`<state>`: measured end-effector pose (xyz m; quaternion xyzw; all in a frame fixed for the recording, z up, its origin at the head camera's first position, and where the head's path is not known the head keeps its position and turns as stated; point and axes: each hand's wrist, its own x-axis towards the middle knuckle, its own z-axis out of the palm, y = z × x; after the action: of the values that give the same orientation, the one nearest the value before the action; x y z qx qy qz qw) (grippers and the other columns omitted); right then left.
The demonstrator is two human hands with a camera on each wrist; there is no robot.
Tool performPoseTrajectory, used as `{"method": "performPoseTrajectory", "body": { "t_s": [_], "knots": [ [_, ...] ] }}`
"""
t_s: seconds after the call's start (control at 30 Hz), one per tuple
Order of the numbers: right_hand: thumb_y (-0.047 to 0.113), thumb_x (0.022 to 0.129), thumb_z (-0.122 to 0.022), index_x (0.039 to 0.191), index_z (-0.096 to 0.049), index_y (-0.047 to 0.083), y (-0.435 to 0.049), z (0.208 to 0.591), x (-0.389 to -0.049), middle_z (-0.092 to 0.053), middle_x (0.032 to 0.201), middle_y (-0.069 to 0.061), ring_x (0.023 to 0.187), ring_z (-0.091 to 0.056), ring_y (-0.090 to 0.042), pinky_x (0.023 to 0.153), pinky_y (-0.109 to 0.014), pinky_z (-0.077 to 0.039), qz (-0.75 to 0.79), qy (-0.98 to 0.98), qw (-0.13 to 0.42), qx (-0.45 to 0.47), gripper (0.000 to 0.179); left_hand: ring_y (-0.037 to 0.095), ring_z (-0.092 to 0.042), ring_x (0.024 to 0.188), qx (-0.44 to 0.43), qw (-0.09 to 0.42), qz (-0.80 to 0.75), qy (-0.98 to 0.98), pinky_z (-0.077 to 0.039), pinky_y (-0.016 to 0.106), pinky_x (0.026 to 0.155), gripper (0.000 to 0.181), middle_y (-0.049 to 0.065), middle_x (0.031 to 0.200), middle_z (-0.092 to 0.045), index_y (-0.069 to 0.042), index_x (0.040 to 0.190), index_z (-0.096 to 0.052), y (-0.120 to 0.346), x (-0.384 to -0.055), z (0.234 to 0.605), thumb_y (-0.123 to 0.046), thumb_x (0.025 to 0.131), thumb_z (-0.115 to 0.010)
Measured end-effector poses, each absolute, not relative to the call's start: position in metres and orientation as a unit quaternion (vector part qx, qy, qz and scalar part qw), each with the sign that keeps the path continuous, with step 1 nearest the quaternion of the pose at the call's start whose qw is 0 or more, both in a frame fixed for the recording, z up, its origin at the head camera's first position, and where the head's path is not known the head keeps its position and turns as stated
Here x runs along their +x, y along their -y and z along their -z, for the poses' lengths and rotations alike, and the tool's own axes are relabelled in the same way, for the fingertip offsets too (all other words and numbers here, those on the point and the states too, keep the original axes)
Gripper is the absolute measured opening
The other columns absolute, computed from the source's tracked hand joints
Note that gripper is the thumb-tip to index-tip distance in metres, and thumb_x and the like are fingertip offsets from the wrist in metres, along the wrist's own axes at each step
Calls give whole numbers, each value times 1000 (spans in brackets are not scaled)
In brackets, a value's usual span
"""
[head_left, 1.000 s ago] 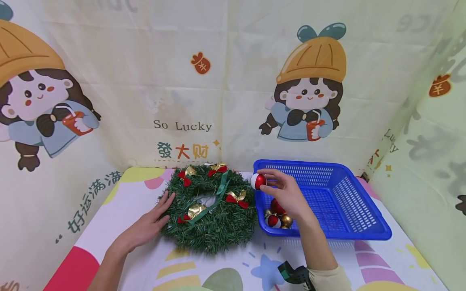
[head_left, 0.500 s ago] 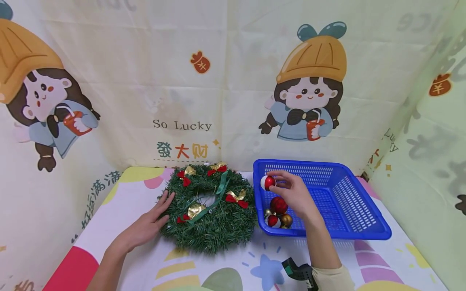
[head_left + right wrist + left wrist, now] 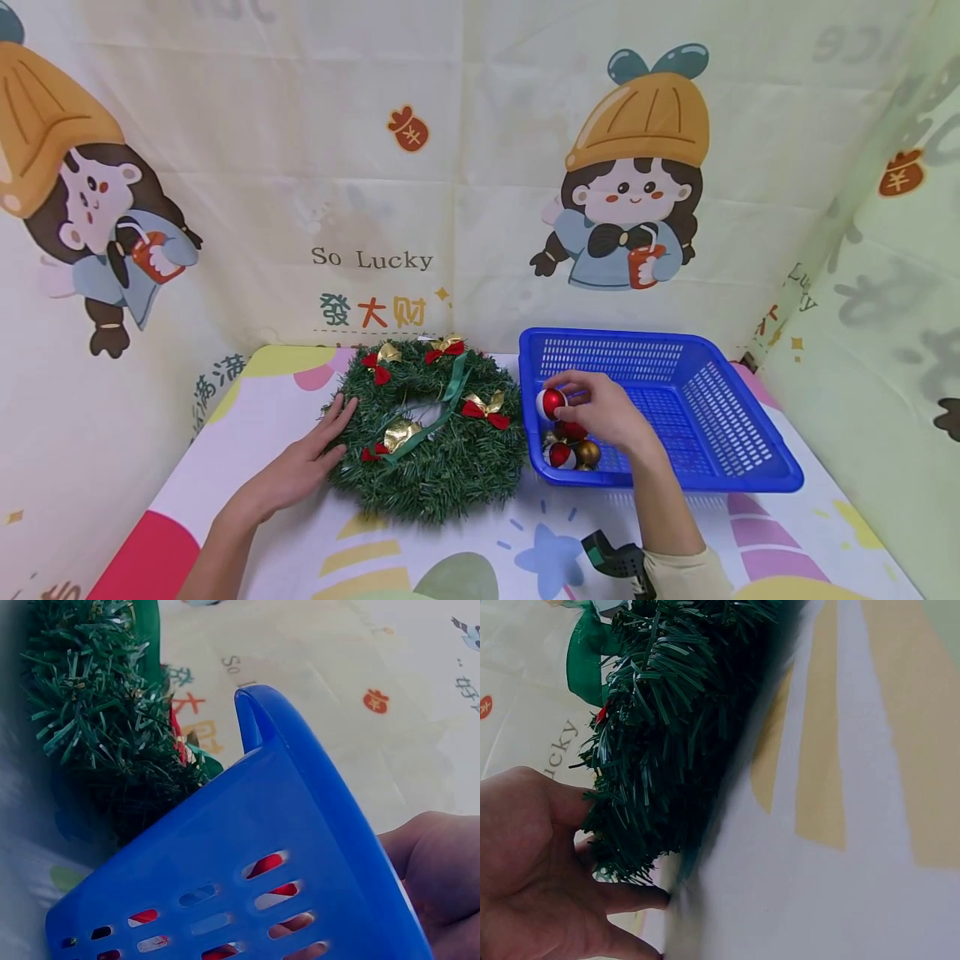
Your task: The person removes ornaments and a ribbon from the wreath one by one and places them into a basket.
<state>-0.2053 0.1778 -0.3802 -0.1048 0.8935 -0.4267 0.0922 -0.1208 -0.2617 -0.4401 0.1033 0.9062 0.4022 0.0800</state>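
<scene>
A round green Christmas wreath [image 3: 450,483] lies on the table, dressed with red bows, gold pieces and a green ribbon. My left hand [image 3: 303,467] rests its fairly straight, spread fingers against the wreath's left edge; the left wrist view shows thumb and fingers close to the needles [image 3: 675,712]. Over the left end of a blue plastic basket [image 3: 712,483], my right hand [image 3: 609,412] pinches a red-and-white bauble [image 3: 552,404]. Below it lie a red bauble [image 3: 573,431], a red-and-white one [image 3: 560,456] and a gold one [image 3: 588,453]. In the right wrist view the basket wall [image 3: 225,825] partly hides that hand.
The basket stands just right of the wreath. A patterned white cloth [image 3: 300,542] covers the table, and printed curtains [image 3: 480,208] hang behind and at both sides. A black strap-like piece [image 3: 618,560] hangs by the right sleeve.
The right hand has carried the red-and-white bauble from beside the wreath rightward over the basket, then lower into its left end. The left hand has stayed at the wreath.
</scene>
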Motion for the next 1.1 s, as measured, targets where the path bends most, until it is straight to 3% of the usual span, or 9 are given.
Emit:
{"method": "performPoseTrajectory", "body": {
  "t_s": [0.7,1.1],
  "knots": [
    [6,86,-82,119,-77,13,-176,383,-202,-66,104,-9,96,-63,-27,73,-37,-58,350,-921,125,-118,35,51,-1,158,104,79,-409,-903,-12,76,119,66,13,176,4,-21,169,-14,262,-121,441,-21,112,-48],
    [5,86,-82,118,-77,13,-178,384,-203,-67,102,-9,93,-62,-26,71,-35,-58,345,-920,133,-132,33,51,0,158,102,82,-411,-902,-11,76,120,67,14,176,5,-21,169,-12,261,-120,440,-19,112,-47]
  ]
}}
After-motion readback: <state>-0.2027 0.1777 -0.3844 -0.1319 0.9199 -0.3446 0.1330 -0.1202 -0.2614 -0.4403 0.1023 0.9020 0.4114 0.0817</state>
